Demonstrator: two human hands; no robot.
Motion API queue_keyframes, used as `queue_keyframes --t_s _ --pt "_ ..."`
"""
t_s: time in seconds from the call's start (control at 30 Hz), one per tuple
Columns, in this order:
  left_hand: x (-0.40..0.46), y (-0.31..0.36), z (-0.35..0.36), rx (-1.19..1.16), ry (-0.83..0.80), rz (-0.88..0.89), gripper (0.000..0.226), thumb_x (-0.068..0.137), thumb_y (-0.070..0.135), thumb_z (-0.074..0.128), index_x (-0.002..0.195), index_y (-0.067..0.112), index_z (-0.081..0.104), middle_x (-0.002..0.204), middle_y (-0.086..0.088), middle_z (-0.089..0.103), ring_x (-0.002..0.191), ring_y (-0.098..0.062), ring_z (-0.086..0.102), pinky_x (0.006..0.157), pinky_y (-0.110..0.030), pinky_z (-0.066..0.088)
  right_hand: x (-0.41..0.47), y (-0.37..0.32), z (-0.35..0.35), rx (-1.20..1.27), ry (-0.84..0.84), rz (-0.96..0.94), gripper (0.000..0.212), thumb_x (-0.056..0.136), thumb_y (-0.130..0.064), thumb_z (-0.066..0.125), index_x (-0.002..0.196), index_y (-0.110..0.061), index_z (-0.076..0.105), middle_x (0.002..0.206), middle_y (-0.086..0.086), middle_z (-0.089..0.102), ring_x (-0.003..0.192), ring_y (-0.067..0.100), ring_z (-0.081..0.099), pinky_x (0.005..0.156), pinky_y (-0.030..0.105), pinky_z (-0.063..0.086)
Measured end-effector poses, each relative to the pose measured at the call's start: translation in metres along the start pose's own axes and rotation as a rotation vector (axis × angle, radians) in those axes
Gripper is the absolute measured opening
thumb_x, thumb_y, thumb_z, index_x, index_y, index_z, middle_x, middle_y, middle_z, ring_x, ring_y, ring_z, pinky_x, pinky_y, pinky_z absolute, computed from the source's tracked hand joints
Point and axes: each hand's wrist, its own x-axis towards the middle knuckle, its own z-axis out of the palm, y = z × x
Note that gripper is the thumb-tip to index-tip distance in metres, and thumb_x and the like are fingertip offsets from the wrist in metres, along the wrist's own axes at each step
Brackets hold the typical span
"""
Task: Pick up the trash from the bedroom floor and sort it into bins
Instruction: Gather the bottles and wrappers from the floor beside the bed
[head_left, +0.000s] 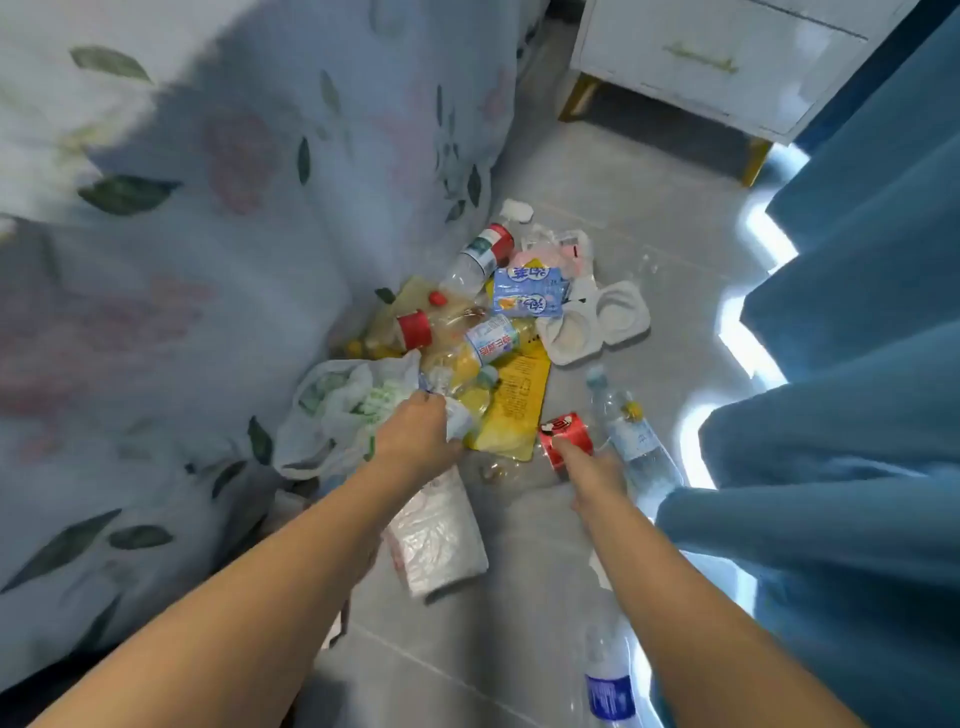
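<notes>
- A blue-labelled bottle (608, 680) lies nearest on the floor (519, 623).
- Left hand (415, 431) grips crumpled wrapping at the trash pile (483, 332); loose bottles may roll off.
- Right hand (597, 467) touches the red can (563, 439), grip unclear; it could slip.
- No bins are visible.
</notes>
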Motion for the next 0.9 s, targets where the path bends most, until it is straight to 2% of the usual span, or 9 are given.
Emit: queue_keyframes --t_s 0.03,0.1,0.2,0.33,0.4,0.53,0.7,0.8,0.9 --pt "0.014 0.004 0.014 -0.016 0.002 0.014 0.055 0.082 0.036 0.063 0.128 0.010 0.046 0.129 -0.011 0.049 0.120 -0.028 0.049 0.088 -0.039 0.047 0.009 0.006 0.006 0.088 0.035 0.019 0.099 0.045 -0.055 0.077 0.125 -0.004 0.051 0.120 0.013 0.060 0.111 0.031 0.057 0.098 0.042 0.048" --pt "0.044 0.008 0.039 -0.011 0.032 -0.005 0.063 0.080 0.037 0.067 0.132 0.011 0.043 0.133 -0.009 0.046 0.123 -0.026 0.047 0.091 -0.039 0.047 0.030 0.014 0.017 0.146 0.096 0.122 0.097 0.059 -0.050 0.079 0.131 0.003 0.040 0.131 0.020 0.049 0.122 0.036 0.047 0.099 0.042 0.042" --pt "0.073 0.012 0.069 0.021 0.056 -0.079 0.076 0.074 0.043 0.073 0.133 0.009 0.039 0.135 -0.011 0.043 0.126 -0.030 0.044 0.095 -0.040 0.046 0.063 0.022 0.031 0.245 0.110 0.174 0.097 0.061 -0.047 0.082 0.134 -0.001 0.038 0.132 0.018 0.048 0.120 0.035 0.049 0.095 0.042 0.045" --pt "0.096 0.001 0.090 -0.031 0.128 -0.158 0.063 0.074 0.035 0.073 0.123 0.008 0.045 0.125 -0.011 0.053 0.114 -0.031 0.056 0.085 -0.038 0.049 0.085 0.028 0.049 0.335 0.098 0.037 0.092 0.052 -0.044 0.087 0.127 -0.007 0.048 0.123 0.013 0.057 0.106 0.032 0.059 0.090 0.044 0.053" --pt "0.092 -0.005 0.090 -0.092 0.116 -0.174 0.061 0.070 0.044 0.073 0.116 0.010 0.052 0.114 -0.008 0.058 0.105 -0.028 0.061 0.078 -0.035 0.050 0.082 0.029 0.058 0.345 0.070 -0.021 0.091 0.051 -0.040 0.088 0.126 -0.010 0.046 0.121 0.011 0.058 0.104 0.030 0.060 0.089 0.045 0.054" --pt "0.063 -0.019 0.064 -0.096 0.130 -0.163 0.059 0.065 0.055 0.073 0.102 0.012 0.057 0.089 -0.002 0.053 0.092 -0.025 0.062 0.066 -0.031 0.045 0.051 0.023 0.074 0.154 0.003 -0.230 0.077 0.052 -0.038 0.087 0.114 -0.016 0.046 0.108 0.005 0.063 0.092 0.024 0.060 0.083 0.033 0.050" --pt "0.008 -0.057 -0.013 -0.270 0.286 -0.186 0.057 0.058 0.054 0.073 0.088 0.009 0.054 0.088 -0.007 0.060 0.080 -0.028 0.058 0.063 -0.032 0.045 -0.015 -0.030 0.081 0.082 -0.150 -0.471 0.072 0.054 -0.041 0.085 0.114 -0.021 0.049 0.101 -0.003 0.062 0.091 0.019 0.061 0.077 0.030 0.050" --pt "-0.034 -0.080 -0.050 -0.523 0.384 -0.160 0.054 0.048 0.056 0.068 0.082 0.014 0.062 0.082 -0.003 0.066 0.078 -0.023 0.064 0.062 -0.033 0.053 -0.060 -0.063 0.085 0.041 -0.228 -0.632 0.072 0.056 -0.042 0.084 0.116 -0.021 0.051 0.107 -0.001 0.064 0.090 0.016 0.061 0.061 0.019 0.051" --pt "-0.090 -0.100 -0.073 -0.697 0.492 -0.144 0.049 0.058 0.044 0.077 0.098 0.018 0.064 0.096 -0.001 0.061 0.086 -0.015 0.058 0.062 -0.021 0.043 -0.110 -0.084 0.099 0.006 -0.313 -0.798 0.072 0.057 -0.042 0.083 0.118 -0.024 0.050 0.107 -0.001 0.065 0.092 0.017 0.062 0.073 0.028 0.050"
